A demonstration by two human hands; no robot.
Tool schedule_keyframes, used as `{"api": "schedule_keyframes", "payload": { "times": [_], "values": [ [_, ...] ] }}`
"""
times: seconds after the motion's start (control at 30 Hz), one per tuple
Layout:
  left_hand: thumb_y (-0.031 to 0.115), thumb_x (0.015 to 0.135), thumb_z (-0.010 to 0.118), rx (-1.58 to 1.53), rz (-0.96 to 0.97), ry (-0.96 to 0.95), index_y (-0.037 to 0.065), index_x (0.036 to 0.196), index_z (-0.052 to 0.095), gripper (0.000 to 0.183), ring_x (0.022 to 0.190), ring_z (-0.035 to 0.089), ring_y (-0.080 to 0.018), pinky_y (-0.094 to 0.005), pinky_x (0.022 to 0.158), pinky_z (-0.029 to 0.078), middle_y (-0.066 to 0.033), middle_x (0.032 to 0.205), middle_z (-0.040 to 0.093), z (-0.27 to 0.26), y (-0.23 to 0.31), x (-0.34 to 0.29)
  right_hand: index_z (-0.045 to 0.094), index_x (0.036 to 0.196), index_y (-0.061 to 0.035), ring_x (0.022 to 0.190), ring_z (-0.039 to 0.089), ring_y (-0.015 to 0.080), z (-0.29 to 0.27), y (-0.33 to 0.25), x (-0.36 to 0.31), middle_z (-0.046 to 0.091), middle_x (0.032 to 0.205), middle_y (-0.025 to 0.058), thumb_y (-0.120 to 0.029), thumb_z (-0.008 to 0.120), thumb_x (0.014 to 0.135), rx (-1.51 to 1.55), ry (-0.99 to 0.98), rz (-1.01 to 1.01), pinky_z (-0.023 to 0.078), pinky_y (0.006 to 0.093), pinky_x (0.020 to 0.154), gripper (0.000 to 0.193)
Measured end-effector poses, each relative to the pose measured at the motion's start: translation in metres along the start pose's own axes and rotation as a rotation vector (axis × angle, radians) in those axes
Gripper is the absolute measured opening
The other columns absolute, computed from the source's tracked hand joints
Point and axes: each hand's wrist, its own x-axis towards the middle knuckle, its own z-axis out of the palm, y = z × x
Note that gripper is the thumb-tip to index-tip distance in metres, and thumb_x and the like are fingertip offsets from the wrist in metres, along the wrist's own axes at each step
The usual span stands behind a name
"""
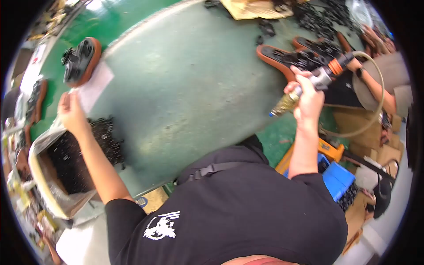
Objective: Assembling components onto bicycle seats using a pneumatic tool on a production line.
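Observation:
My right hand [308, 95] is wrapped round a hand tool [324, 77] with a grey body, orange rings and a hose [380, 92] at its back. The tool's tapered yellowish front ends in a blue tip, pointing down and left over the table edge. On the far left, my left hand [73, 112] has its fingers curled together beside the lower end of a black shoe with a reddish-brown sole [82, 62]. A pale sheet [98, 85] lies right by that shoe. Whether the fingers grip the shoe, the sheet or something small is hidden.
Small black pieces [106, 137] lie by a plastic-lined bin [37, 170] below my left forearm. More brown-soled shoes [276, 55] and a black pile [320, 20] are at the right of the green table [176, 88]. Another person's forearm [375, 86] reaches in there. A blue crate [338, 179] stands low right.

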Motion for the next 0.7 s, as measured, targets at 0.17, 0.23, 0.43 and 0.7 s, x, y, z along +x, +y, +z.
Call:
{"api": "schedule_keyframes", "payload": {
  "times": [0.17,0.23,0.43,0.7],
  "values": [
    [0.005,0.085,0.08,0.497,-0.074,-0.8,0.001,0.088,0.066,0.015,0.072,0.059,-0.01,-0.0267,0.063,0.048,-0.004,0.083,0.061,-0.036,0.068,-0.091,0.064,0.105,-0.0012,0.061,0.067,0.0215,0.0,0.016,0.013,0.069,0.112,0.0168,-0.001,0.065,0.094,0.039,-0.046,0.069,0.058,0.0375,0.061,0.012],
    [0.012,0.082,0.084,0.776,0.027,-0.857,0.001,0.095,0.066,0.025,0.069,0.062,-0.0238,-0.036,0.067,0.053,-0.0105,0.086,0.062,-0.052,0.066,-0.119,0.062,0.116,0.0016,0.063,0.066,0.02,0.009,0.024,0.015,0.065,0.097,0.0064,-0.001,0.062,0.093,-0.038,-0.14,0.043,0.056,0.0368,0.062,0.023],
    [0.006,0.087,0.077,0.939,0.15,-0.655,0.002,0.099,0.067,0.016,0.077,0.065,-0.0323,-0.0416,0.071,0.054,-0.0131,0.091,0.063,-0.06,0.047,-0.151,0.059,0.101,-0.0015,0.06,0.065,0.0152,0.033,0.027,-0.022,0.064,0.095,0.0072,0.0,0.062,0.085,-0.142,-0.631,0.17,0.053,0.0302,0.061,0.016],
    [0.008,0.091,0.074,0.933,0.331,-0.648,0.003,0.098,0.07,0.01,0.085,0.065,-0.0373,-0.0461,0.075,0.055,-0.0131,0.093,0.062,-0.066,0.041,-0.149,0.059,0.094,-0.0014,0.062,0.064,0.0091,0.032,0.006,-0.04,0.074,0.106,0.0221,-0.002,0.065,0.076,-0.251,-1.213,0.417,0.053,0.0271,0.059,0.019]
  ]
}}
